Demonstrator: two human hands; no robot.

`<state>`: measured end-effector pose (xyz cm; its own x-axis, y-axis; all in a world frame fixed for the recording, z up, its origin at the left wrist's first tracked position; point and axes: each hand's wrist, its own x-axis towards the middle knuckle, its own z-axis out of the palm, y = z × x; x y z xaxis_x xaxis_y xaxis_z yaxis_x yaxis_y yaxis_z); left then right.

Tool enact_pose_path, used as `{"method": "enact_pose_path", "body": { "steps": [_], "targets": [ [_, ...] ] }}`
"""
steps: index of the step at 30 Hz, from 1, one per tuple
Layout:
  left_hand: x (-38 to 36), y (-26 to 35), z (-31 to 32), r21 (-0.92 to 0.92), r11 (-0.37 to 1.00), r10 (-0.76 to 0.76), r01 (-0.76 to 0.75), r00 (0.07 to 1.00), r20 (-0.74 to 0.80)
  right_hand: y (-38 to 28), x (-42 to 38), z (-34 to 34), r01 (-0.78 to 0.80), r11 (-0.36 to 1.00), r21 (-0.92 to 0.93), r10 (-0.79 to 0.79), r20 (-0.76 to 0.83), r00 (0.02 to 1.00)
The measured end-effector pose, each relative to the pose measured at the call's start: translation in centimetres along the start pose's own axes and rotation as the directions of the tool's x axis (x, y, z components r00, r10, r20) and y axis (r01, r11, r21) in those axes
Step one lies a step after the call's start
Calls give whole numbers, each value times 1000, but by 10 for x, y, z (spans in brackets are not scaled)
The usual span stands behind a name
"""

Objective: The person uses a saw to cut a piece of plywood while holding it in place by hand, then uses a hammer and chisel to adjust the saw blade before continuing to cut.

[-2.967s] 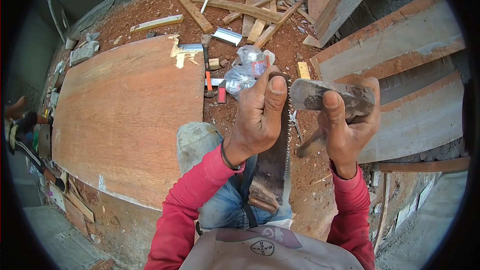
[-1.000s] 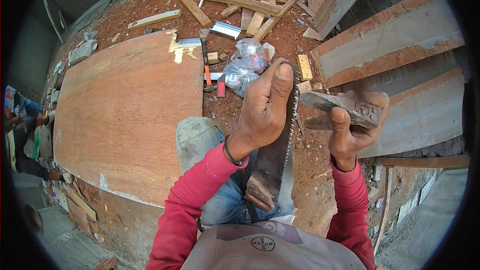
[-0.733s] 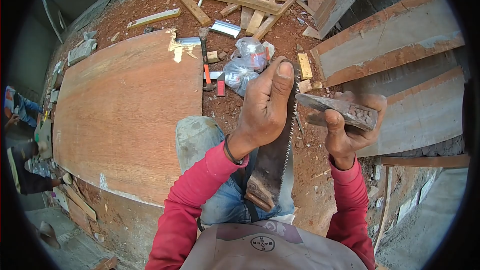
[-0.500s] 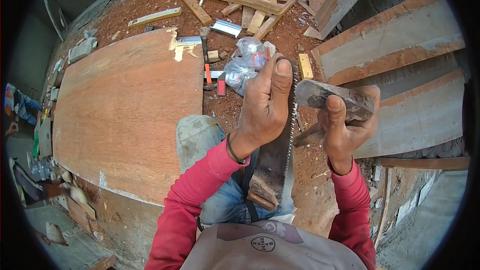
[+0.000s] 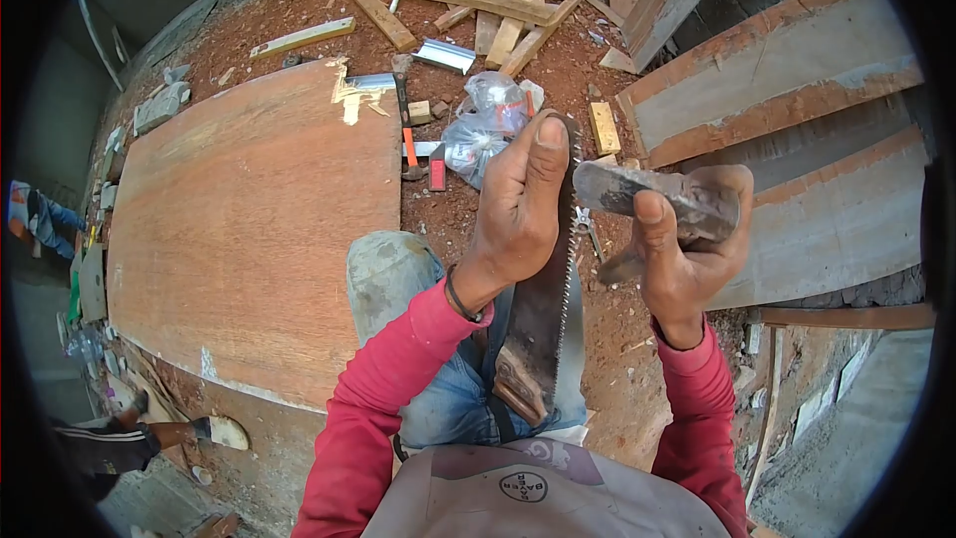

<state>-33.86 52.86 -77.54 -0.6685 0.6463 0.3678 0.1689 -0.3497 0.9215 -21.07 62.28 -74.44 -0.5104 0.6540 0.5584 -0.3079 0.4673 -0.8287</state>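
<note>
A handsaw (image 5: 538, 319) lies lengthwise over the lap, its toothed edge facing right and its wooden handle (image 5: 520, 386) nearest the body. My left hand (image 5: 520, 204) grips the blade near its far end, thumb on top. In my right hand (image 5: 689, 239) is a grey, worn metal tool (image 5: 657, 194), its rounded end close to the saw teeth. The lower end of that tool's grip passes under the hand and is partly hidden. Whether the metal touches the teeth is too small to tell.
A large plywood sheet (image 5: 249, 229) lies at left. Beyond the knees are a hammer (image 5: 406, 120), plastic bags (image 5: 478, 139), pliers (image 5: 588, 229) and wood offcuts (image 5: 478, 0). Long formwork boards (image 5: 767, 60) lean at right. Other people (image 5: 110, 443) are at far left.
The metal tool has shifted slightly left with my right hand. The saw and my left hand have moved a little left. At lower left, another person's leg and shoe have shifted right.
</note>
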Motion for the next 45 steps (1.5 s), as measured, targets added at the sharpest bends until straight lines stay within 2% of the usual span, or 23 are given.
{"method": "enact_pose_path", "body": {
  "steps": [1,3,4,9,19,21,22,24,26,28,29,31,32,34,35,36,37,40,42,45],
  "targets": [
    [0,-2,-1,4,1000,-2,2,1000,0,4,-1,-2,-3,1000,3,3,-1,1000],
    [1,-7,-1,-71,996,57,-56,998,14,13,-2,-9,247,951,-185,-246,32,969],
    [1,-6,-1,-71,996,54,-53,998,16,12,-3,-9,244,952,-186,-243,30,970],
    [3,-6,-2,-58,995,81,-79,996,29,11,0,-17,437,852,-290,-424,109,899],
    [2,-6,-2,-33,997,65,-65,998,7,17,-5,-10,439,864,-247,-424,113,898],
    [3,-8,-5,8,997,76,-76,997,17,16,-7,-8,316,923,-218,-308,71,949],
    [3,-7,-5,8,997,76,-76,997,14,15,-7,-5,317,923,-217,-308,75,948],
    [4,-5,-2,88,987,141,-136,988,-60,9,-8,2,-65,997,-41,64,-26,998],
    [3,-9,-2,85,988,138,-132,988,-69,4,-5,4,-52,997,-51,51,-34,998],
    [3,-9,0,80,989,132,-126,988,-74,-4,-1,2,-296,955,-9,296,4,955],
    [4,-6,3,47,990,133,-129,986,-96,-3,0,2,-296,955,-12,296,2,955],
    [4,-2,5,14,991,133,-133,984,-117,2,-1,1,-197,980,5,197,5,980],
    [4,-1,4,-3,994,106,-107,990,-94,6,-3,0,-196,981,5,196,2,981],
    [4,-2,2,-16,997,78,-80,994,-70,14,-5,-4,-16,1000,-13,16,4,1000],
    [4,-4,0,-10,998,60,-60,998,-23,17,-5,-6,-20,1000,-10,20,4,1000],
    [4,-5,-1,-4,999,43,-43,999,23,20,-2,-7,188,978,-90,-188,11,982],
    [5,-6,-1,-3,999,41,-41,999,20,22,-1,-9,386,907,-166,-385,35,922],
    [6,-7,1,-6,995,98,-98,995,-3,24,-2,-18,402,896,-188,-392,89,916],
    [6,-1,2,-73,997,24,-26,999,-28,25,-3,-23,409,888,-207,-394,112,912],
    [6,-1,3,-67,998,19,-21,999,-30,26,-5,-20,406,890,-206,-387,127,913]
  ]
}}
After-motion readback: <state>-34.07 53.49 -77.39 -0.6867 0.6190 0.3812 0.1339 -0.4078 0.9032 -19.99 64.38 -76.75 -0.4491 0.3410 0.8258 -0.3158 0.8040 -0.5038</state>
